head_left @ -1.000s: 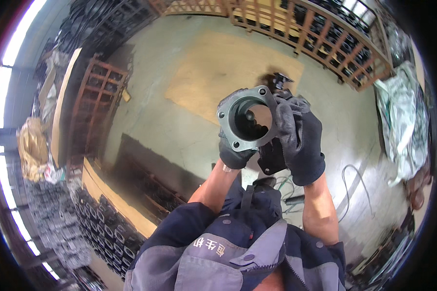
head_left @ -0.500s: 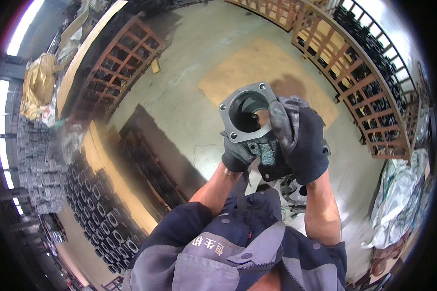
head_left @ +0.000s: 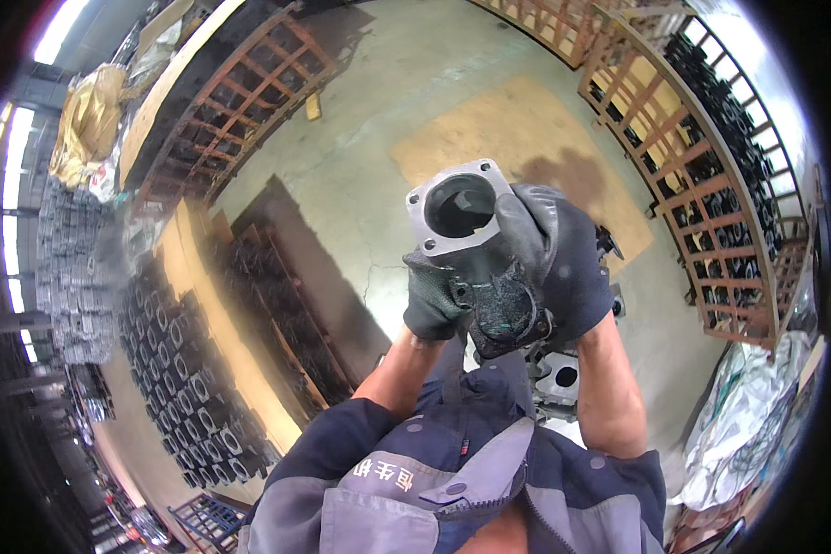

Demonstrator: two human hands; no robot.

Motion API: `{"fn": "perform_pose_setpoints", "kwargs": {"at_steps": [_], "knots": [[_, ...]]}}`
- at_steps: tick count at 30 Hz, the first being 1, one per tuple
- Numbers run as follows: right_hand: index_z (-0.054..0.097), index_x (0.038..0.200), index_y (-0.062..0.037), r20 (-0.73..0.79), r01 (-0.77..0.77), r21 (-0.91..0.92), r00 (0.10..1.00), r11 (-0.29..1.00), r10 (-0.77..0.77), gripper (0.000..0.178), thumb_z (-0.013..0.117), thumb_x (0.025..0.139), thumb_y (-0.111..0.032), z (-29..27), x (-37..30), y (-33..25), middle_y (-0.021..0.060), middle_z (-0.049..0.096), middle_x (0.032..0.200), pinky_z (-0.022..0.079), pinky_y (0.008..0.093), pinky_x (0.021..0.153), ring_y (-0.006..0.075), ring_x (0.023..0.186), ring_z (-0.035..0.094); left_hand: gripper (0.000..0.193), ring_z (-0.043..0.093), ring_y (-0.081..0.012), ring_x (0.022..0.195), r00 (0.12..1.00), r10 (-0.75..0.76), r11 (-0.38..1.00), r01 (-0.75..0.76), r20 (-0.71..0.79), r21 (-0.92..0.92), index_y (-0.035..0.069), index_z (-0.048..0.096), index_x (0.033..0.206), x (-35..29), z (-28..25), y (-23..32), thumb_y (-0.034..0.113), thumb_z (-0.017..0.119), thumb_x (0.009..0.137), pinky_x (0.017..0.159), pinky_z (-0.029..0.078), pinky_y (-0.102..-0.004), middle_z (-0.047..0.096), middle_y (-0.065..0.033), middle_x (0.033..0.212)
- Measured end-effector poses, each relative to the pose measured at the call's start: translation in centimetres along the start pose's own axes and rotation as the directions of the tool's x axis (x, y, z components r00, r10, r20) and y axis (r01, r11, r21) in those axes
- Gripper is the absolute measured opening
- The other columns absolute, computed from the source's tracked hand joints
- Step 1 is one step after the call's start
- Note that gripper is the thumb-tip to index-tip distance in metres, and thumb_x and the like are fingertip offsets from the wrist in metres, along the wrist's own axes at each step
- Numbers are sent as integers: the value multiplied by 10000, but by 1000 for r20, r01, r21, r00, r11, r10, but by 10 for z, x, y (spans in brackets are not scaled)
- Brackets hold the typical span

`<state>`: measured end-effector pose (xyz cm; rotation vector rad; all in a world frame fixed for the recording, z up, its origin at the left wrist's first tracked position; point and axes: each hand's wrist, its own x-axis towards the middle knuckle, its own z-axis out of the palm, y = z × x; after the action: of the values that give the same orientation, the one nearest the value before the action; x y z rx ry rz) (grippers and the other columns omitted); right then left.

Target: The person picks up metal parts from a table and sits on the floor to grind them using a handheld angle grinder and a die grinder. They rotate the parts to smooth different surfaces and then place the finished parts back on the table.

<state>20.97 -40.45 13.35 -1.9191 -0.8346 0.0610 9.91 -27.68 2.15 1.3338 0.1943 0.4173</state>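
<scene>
A dark metal casting (head_left: 503,309) with a bright, four-cornered flange around a wide bore is held up in front of my chest. My left hand (head_left: 434,300), in a black work glove, is closed on its left side just below the flange. Wrapped round its right side is my right hand (head_left: 568,254), also gloved in black, its fingers near the flange's edge. The flange face is tilted up toward me, with bolt holes at its corners. Beneath my right wrist, a grey machined piece (head_left: 556,380) with a dark round hole shows partly.
Brown slatted cage racks stand at the right (head_left: 711,198) and upper left (head_left: 240,102), the right one holding dark parts. Rows of dark castings (head_left: 189,388) lie at the left beside a tan board (head_left: 226,319). A flat tan sheet (head_left: 471,120) covers some floor; whitish sheeting (head_left: 743,425) lies right.
The casting has turned in my hands. Its flange has shifted slightly left, and more of its rough lower body faces me. Both hands still grip it; the whole view has shifted a little.
</scene>
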Motion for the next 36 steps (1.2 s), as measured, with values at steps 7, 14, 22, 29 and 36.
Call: {"fn": "perform_pose_setpoints", "kwargs": {"at_steps": [7,14,22,29,36], "knots": [[672,1004,4,44,-627,390,744,674,667,316,657,900,-295,-10,-94,99,38,627,815,481,312,625,95,713,556,323,640,-176,991,815,-547,810,573,189,-123,19,609,1199,22,35,-3,137,606,898,890,537,-327,675,-73,1090],[702,986,-33,-9,-239,970,171,50,985,139,658,919,-147,81,-317,189,17,692,839,507,256,579,108,706,650,372,659,-137,788,450,-774,608,725,444,325,64,645,997,-19,101,-126,331,393,1062,723,549,-265,685,-55,884],[707,1067,-70,-211,230,948,-61,220,976,240,494,997,-158,171,-506,218,79,695,868,506,294,630,156,729,622,385,637,-110,845,-2,-813,429,674,582,602,22,674,1099,-149,199,-252,372,526,1034,791,529,-283,692,-60,959],[670,968,-65,-2,622,760,-289,189,957,328,451,1015,-305,183,-590,266,76,639,733,469,323,510,182,557,578,400,620,-160,866,-286,-678,723,-90,678,685,-17,676,1103,-256,277,-335,358,649,965,800,501,-348,704,-95,967],[587,838,-128,152,811,584,-157,40,976,327,501,1009,-393,216,-666,362,38,565,617,399,298,402,175,446,513,469,647,-278,847,-509,-704,614,-786,495,64,-36,667,1137,-317,337,-504,401,601,979,804,503,-388,706,-242,994]]}}
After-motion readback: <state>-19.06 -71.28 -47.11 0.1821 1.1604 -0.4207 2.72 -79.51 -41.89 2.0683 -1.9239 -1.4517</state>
